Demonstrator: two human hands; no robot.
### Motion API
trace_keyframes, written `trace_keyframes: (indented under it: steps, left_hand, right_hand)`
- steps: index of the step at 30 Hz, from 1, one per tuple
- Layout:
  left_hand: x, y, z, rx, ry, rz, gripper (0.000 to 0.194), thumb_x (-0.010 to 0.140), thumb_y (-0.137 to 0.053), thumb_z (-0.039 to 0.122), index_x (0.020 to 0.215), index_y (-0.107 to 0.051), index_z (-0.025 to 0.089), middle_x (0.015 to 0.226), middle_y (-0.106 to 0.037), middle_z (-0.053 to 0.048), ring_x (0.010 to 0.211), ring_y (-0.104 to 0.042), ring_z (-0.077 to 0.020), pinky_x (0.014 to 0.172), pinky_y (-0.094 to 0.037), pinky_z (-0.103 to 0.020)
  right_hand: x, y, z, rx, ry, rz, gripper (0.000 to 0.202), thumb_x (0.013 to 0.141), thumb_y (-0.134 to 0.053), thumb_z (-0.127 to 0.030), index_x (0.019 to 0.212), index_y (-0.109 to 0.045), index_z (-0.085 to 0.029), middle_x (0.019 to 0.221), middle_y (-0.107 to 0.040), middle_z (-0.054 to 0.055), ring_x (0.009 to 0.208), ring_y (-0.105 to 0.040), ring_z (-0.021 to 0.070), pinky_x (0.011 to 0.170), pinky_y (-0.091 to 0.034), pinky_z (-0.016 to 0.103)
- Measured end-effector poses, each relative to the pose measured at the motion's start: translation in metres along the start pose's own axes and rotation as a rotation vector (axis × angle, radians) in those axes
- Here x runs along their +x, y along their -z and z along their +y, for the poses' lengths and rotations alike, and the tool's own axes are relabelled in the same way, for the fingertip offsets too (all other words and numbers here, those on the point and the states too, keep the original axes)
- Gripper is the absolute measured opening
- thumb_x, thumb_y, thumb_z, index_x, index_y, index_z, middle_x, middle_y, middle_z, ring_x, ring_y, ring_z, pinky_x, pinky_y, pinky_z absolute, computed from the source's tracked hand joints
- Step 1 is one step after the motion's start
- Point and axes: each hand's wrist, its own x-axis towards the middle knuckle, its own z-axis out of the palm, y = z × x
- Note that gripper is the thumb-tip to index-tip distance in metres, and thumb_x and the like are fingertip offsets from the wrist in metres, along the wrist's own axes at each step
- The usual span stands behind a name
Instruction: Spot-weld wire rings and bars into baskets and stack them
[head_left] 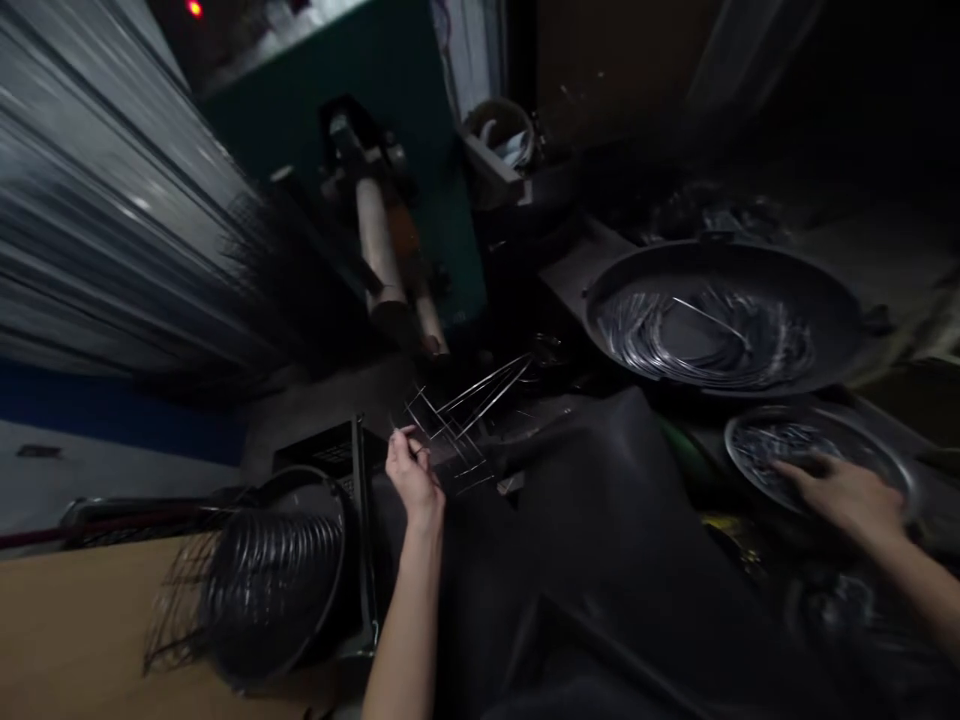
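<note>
Corrugated sheeting (90, 180) lines a dim workshop to the left of our grip, and ahead of it stands a green machine (457, 220) with a pair of thick pale rods (379, 235) jutting toward us. Dark cloth (585, 530) spreads between our arms.

Our left hand (415, 475) has its thumb and fingers brought together in a pinch that seems to have hold of a thin wire (392, 424); we cannot tell whether that wire belongs to the wire frame (455, 432) just right of the fingertips. Well off to the right of that pinch, our right hand (851, 495) dips over a shallow round bowl (896, 470) of small metal pieces (780, 443), fingers loosely curled; whether they have hold of a piece, we cannot tell.

As we judge it, the work is partway along. Several wires already cross in the frame beside our left grip, and a long loop runs forward from it, though we cannot make out which crossings are joined. Plenty of stock looks unused: small pieces lie under our right fingers, and beyond them a wide black pan (840, 300) holds bent wires (637, 335). Behind and left of our pinch, a round black tub (341, 520) holds a dense row of curved wires (277, 550); these may be finished parts or more stock, and the gloom hides which.
</note>
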Motion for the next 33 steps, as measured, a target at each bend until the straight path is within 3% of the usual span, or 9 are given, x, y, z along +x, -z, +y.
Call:
trace_keyframes:
  steps: [3,6,9,11,15,18,22,27,33]
  left_hand:
    - [0.004,0.000,0.000,-0.055,0.010,0.035,0.039,0.079,-0.058,0.050,0.086,-0.061,0.012,0.043,-0.028,0.012,0.036,-0.023,-0.0015,0.043,-0.021,-0.017]
    - [0.006,0.005,0.003,-0.082,0.005,0.031,0.042,0.079,-0.059,0.051,0.094,-0.062,0.012,0.042,-0.028,0.012,0.036,-0.022,-0.0014,0.041,-0.018,-0.016]
    - [0.008,0.012,0.004,-0.084,-0.011,0.038,0.042,0.080,-0.059,0.049,0.099,-0.063,0.013,0.043,-0.028,0.011,0.037,-0.021,-0.0012,0.039,-0.014,-0.016]
    - [0.010,0.014,0.005,-0.089,-0.018,0.062,0.041,0.080,-0.058,0.049,0.099,-0.063,0.013,0.044,-0.028,0.011,0.037,-0.020,-0.0011,0.039,-0.013,-0.015]
    - [0.014,0.016,0.007,-0.117,-0.010,0.102,0.040,0.079,-0.060,0.048,0.097,-0.064,0.012,0.045,-0.026,0.011,0.038,-0.020,-0.0009,0.039,-0.012,-0.015]
    - [0.018,0.020,0.006,-0.128,-0.010,0.122,0.042,0.080,-0.059,0.049,0.099,-0.065,0.012,0.046,-0.025,0.011,0.039,-0.019,-0.0012,0.039,-0.012,-0.015]
    - [0.023,0.030,0.001,-0.068,-0.029,0.153,0.043,0.080,-0.059,0.049,0.101,-0.066,0.012,0.048,-0.024,0.010,0.040,-0.018,-0.0019,0.039,-0.011,-0.016]
    - [0.030,0.039,-0.002,-0.107,-0.022,0.220,0.046,0.081,-0.059,0.049,0.106,-0.065,0.011,0.048,-0.026,0.010,0.041,-0.018,-0.0017,0.040,-0.012,-0.015]
    - [0.034,0.038,-0.004,-0.184,0.028,0.188,0.047,0.079,-0.062,0.049,0.104,-0.065,0.009,0.047,-0.026,0.010,0.041,-0.018,-0.0014,0.041,-0.013,-0.015]
  right_hand:
    - [-0.005,0.009,0.007,0.006,0.008,-0.050,0.049,0.057,-0.039,-0.079,0.052,-0.038,-0.030,0.047,-0.035,0.008,0.043,-0.039,0.0243,0.053,-0.026,0.046]
    - [-0.015,0.031,-0.021,0.034,0.100,-0.053,0.042,0.063,-0.043,-0.073,0.054,-0.038,-0.032,0.050,-0.037,0.009,0.050,-0.045,0.0281,0.055,-0.027,0.048]
    - [-0.027,0.045,-0.097,0.138,0.104,-0.029,0.036,0.066,-0.051,-0.068,0.060,-0.047,-0.032,0.057,-0.049,0.012,0.057,-0.051,0.0290,0.057,-0.034,0.048]
    - [-0.039,0.040,-0.166,0.358,0.089,-0.170,0.031,0.066,-0.059,-0.062,0.067,-0.057,-0.031,0.071,-0.061,0.013,0.066,-0.057,0.0273,0.059,-0.040,0.044]
    - [-0.062,0.005,-0.294,0.798,0.082,-0.508,0.042,0.057,-0.071,-0.060,0.071,-0.064,-0.020,0.065,-0.061,0.005,0.059,-0.056,0.0190,0.054,-0.045,0.032]
    - [-0.074,-0.020,-0.351,1.075,0.011,-0.596,0.045,0.048,-0.080,-0.054,0.067,-0.062,-0.017,0.064,-0.060,0.003,0.056,-0.054,0.0137,0.046,-0.041,0.024]
    - [-0.081,-0.033,-0.378,1.283,-0.058,-0.671,0.047,0.044,-0.086,-0.045,0.069,-0.063,-0.014,0.065,-0.060,0.002,0.057,-0.055,0.0105,0.043,-0.041,0.018]
    - [-0.087,-0.037,-0.373,1.258,-0.121,-0.604,0.044,0.042,-0.089,-0.041,0.067,-0.065,-0.013,0.063,-0.060,0.001,0.056,-0.056,0.0094,0.041,-0.041,0.016]
    - [-0.094,-0.051,-0.381,1.310,-0.233,-0.701,0.041,0.041,-0.090,-0.034,0.068,-0.068,-0.013,0.065,-0.062,0.002,0.057,-0.057,0.0085,0.042,-0.042,0.013]
